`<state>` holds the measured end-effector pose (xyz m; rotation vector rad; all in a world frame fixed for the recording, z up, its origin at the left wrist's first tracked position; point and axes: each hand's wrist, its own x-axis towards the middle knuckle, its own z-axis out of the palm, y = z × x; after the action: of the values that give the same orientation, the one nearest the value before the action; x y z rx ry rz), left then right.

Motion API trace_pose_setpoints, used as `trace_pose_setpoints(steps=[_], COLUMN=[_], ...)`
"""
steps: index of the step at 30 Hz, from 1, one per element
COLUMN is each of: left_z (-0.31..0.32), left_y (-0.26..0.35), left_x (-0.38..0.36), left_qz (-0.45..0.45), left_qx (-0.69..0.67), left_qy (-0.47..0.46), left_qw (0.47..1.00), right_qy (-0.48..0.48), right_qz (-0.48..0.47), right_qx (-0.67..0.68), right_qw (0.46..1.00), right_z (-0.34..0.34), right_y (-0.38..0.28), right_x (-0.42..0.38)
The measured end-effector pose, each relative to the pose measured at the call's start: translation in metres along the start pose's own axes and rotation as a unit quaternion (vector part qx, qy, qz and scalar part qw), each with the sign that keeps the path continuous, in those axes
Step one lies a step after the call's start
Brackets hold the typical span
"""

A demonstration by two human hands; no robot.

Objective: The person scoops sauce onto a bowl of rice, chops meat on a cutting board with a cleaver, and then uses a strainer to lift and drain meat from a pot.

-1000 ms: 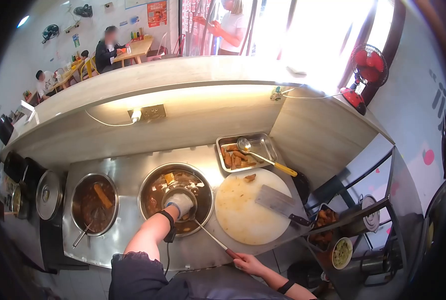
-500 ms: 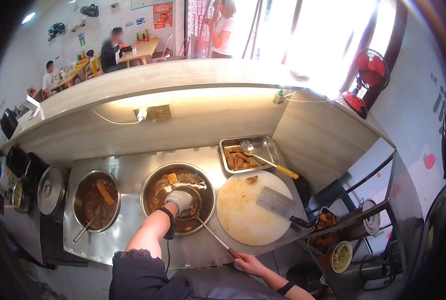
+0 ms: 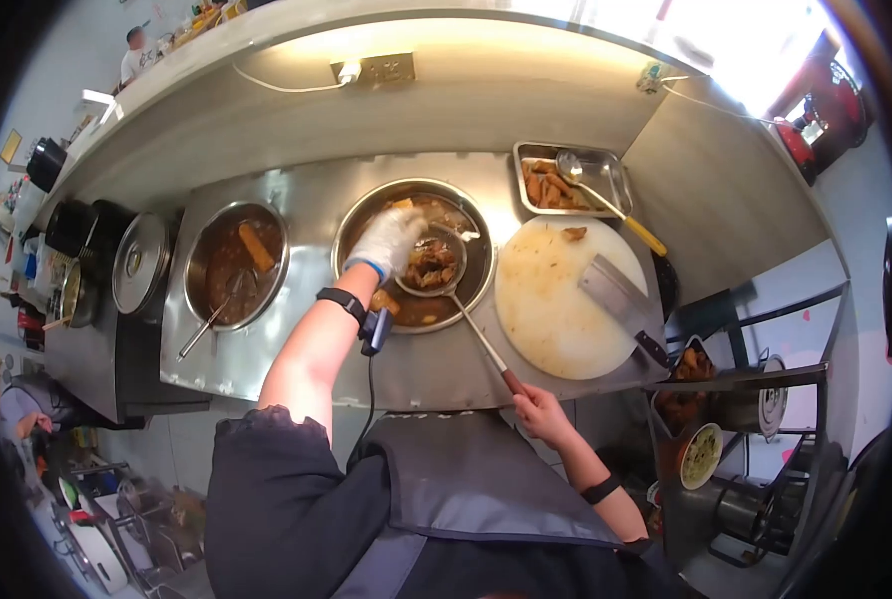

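My left hand (image 3: pixel 390 242), in a pale glove, is over the middle pot (image 3: pixel 344 222) of brown broth, at the upper left of a strainer. Its fingers are blurred, so their grip is unclear. The strainer (image 3: pixel 478 334) has a long handle with a brown end, and my right hand (image 3: pixel 542 414) is closed round that end. Chunks of brown food (image 3: pixel 432 264) lie in the strainer's bowl, inside the pot. A yellowish piece (image 3: pixel 403 204) shows beyond my gloved fingers.
At left stand a second pot (image 3: pixel 195 240) with a ladle and a metal lid (image 3: pixel 140 262). To the right, a cleaver (image 3: pixel 614 292) lies on a round board (image 3: pixel 541 324). Behind it is a tray (image 3: pixel 608 168) of brown pieces with a yellow-handled spoon (image 3: pixel 646 236).
The view has tilted down, so the counter sits higher in it. My left hand has moved from over the strainer to its upper-left side, uncovering the food chunks. My right hand still holds the handle.
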<state>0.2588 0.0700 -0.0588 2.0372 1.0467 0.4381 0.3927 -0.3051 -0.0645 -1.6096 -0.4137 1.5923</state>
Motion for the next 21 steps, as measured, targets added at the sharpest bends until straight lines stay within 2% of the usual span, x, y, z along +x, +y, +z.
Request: trace_pose_setpoints(steps=[2, 4, 5, 6, 9, 10, 12, 17, 20, 21], left_z=[-0.023, -0.034, -0.052, -0.056, -0.063, -0.063, -0.060, -0.061, -0.066, -0.064], left_y=[0.021, -0.006, 0.026, 0.024, 0.009, 0.008, 0.005, 0.011, 0.030, 0.035], left_x=[-0.013, -0.010, -0.030, -0.036, -0.044, -0.047, -0.055, -0.069, -0.076, -0.074], left_qz=[-0.063, -0.152, -0.215, -0.214, -0.207, -0.204, -0.204, -0.169, -0.149, -0.134], left_qx=[-0.183, -0.298, -0.338, -0.337, -0.521, -0.522, -0.627, -0.633, -0.540, -0.529], left_qy=[0.033, 0.028, 0.028, 0.030, 0.022, 0.023, 0.004, -0.035, -0.050, -0.027], left_qw=[0.981, 0.942, 0.916, 0.916, 0.828, 0.828, 0.752, 0.755, 0.827, 0.838], right_qy=[-0.005, -0.005, -0.004, -0.005, -0.008, -0.005, -0.003, -0.021, -0.013, -0.013], right_qz=[0.022, 0.036, 0.048, 0.045, 0.048, 0.054, 0.056, 0.059, 0.043, 0.042], right_qx=[0.015, 0.027, 0.039, 0.039, 0.038, 0.043, 0.046, 0.086, 0.074, 0.071], right_qw=[1.000, 0.999, 0.998, 0.998, 0.998, 0.998, 0.997, 0.994, 0.996, 0.997], right_z=[0.002, 0.006, 0.010, 0.014, 0.024, 0.027, 0.032, 0.029, 0.034, 0.037], right_y=[-0.001, -0.006, -0.010, -0.012, -0.016, -0.017, -0.019, -0.023, -0.013, -0.012], right_x=[0.002, 0.003, 0.005, 0.007, 0.015, 0.018, 0.018, 0.007, 0.010, 0.009])
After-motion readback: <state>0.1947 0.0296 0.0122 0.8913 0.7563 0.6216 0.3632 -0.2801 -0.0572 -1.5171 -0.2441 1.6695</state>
